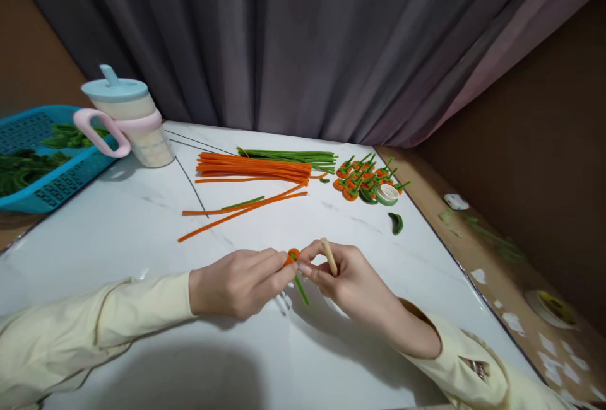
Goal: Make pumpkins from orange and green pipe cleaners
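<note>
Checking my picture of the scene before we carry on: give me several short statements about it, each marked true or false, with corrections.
1. The right hand holds a tan stick. True.
2. The left hand holds nothing. False: it pinches a small orange piece.
3. The cup with the pink handle stands upright beside the blue basket. True.
4. The orange bundle lies inside the blue basket. False: it lies on the white table.
5. The white ring is right of the orange bundle in the picture. True.
</note>
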{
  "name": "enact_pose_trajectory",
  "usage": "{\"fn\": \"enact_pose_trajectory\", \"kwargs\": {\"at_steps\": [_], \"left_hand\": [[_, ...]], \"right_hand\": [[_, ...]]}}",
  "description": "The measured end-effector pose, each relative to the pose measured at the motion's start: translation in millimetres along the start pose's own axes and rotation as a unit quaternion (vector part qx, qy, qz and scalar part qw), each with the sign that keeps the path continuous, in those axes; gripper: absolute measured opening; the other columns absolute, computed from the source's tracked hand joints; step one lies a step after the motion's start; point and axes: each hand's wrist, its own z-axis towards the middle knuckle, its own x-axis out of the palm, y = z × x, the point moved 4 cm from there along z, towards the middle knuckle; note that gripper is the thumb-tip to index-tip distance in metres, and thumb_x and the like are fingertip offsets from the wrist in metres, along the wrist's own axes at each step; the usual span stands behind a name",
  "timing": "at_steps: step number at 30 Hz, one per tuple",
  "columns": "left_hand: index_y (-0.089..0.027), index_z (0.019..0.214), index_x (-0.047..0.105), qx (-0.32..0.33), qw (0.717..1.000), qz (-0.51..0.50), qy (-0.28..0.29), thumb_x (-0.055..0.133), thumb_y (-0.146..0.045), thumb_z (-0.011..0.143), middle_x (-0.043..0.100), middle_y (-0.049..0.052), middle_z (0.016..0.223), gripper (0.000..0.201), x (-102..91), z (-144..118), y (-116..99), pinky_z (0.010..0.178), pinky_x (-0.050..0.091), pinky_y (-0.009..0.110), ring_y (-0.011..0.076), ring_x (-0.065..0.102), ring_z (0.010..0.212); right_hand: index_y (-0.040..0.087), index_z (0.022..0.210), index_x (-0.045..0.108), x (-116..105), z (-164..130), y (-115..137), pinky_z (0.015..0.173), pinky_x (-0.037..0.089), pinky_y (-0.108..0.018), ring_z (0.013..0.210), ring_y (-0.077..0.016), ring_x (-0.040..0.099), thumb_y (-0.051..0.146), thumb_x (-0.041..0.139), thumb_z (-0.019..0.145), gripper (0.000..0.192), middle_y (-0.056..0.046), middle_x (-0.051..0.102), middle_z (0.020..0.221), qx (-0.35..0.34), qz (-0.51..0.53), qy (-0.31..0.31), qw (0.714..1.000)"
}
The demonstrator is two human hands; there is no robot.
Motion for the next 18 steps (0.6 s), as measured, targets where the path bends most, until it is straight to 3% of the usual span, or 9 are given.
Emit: {"fn": "enact_pose_trajectory", "kwargs": {"at_steps": [3,6,8,11,14,16,18], "left_hand": [[-0.009,0.11,0.046,-0.05,0.998,-0.042,-0.008,0.036,-0.006,0.09,0.063,0.008,0.07,0.022,-1.6,1.2,-1.1,0.048,0.047,0.026,0.0171,0.058,0.059],[-0.014,0.107,0.047,-0.19,0.969,-0.153,-0.041,0.043,-0.007,0.09,0.066,0.007,0.083,0.019,-3.8,2.1,3.5,0.058,0.051,0.022,0.0145,0.064,0.068],[-0.017,0.103,0.048,-0.3,0.918,-0.257,-0.042,0.046,-0.011,0.091,0.066,0.003,0.08,0.014,-1.8,1.6,7.8,0.056,0.051,0.02,0.0119,0.064,0.064],[-0.017,0.094,0.047,-0.445,0.785,-0.432,-0.014,0.047,-0.022,0.093,0.06,-0.002,0.067,0.005,4.3,0.6,11.4,0.048,0.048,0.018,0.0103,0.062,0.054],[-0.017,0.091,0.046,-0.496,0.664,-0.559,-0.021,0.049,-0.027,0.092,0.057,-0.004,0.067,0.01,5.3,3.3,9.8,0.049,0.05,0.019,0.0093,0.061,0.052],[-0.017,0.091,0.046,-0.496,0.629,-0.598,-0.029,0.051,-0.028,0.091,0.056,-0.005,0.067,0.012,5.0,5.7,8.4,0.051,0.051,0.019,0.0086,0.061,0.052],[-0.017,0.092,0.047,-0.492,0.623,-0.607,-0.032,0.052,-0.029,0.091,0.056,-0.005,0.067,0.013,5.7,6.6,8.3,0.053,0.051,0.019,0.0084,0.061,0.053]], "right_hand": [[0.016,0.07,0.055,0.9,-0.3,0.9,0.049,0.031,-0.022,0.052,-0.0089,0.04,0.019,0.054,0.079,0.009,0.003,0.048,0.058,-0.024,-0.012,-0.023,0.999],[0.016,0.068,0.054,1.9,-1.6,1.5,0.051,0.033,-0.021,0.057,-0.01,0.045,0.015,0.053,0.079,0.011,0.001,0.052,0.064,-0.075,-0.023,-0.058,0.995],[0.015,0.069,0.054,2.5,-3.1,2.3,0.051,0.034,-0.021,0.059,-0.0107,0.048,0.014,0.051,0.08,0.011,0.0,0.054,0.066,-0.12,-0.04,-0.086,0.988],[0.015,0.072,0.056,3.6,-7.3,4.8,0.051,0.035,-0.022,0.058,-0.0106,0.049,0.011,0.05,0.082,0.013,-0.001,0.055,0.068,-0.197,-0.074,-0.126,0.969],[0.016,0.075,0.056,5.4,-13.3,8.8,0.052,0.037,-0.022,0.058,-0.0106,0.05,0.008,0.05,0.083,0.013,-0.002,0.056,0.07,-0.276,-0.097,-0.153,0.944],[0.016,0.077,0.057,6.4,-17.0,11.7,0.053,0.039,-0.022,0.061,-0.0115,0.051,0.006,0.049,0.083,0.014,-0.003,0.055,0.07,-0.316,-0.107,-0.16,0.929],[0.016,0.078,0.057,5.9,-19.2,13.5,0.054,0.04,-0.023,0.063,-0.0124,0.053,0.006,0.049,0.084,0.015,-0.003,0.056,0.071,-0.33,-0.111,-0.165,0.923]]}}
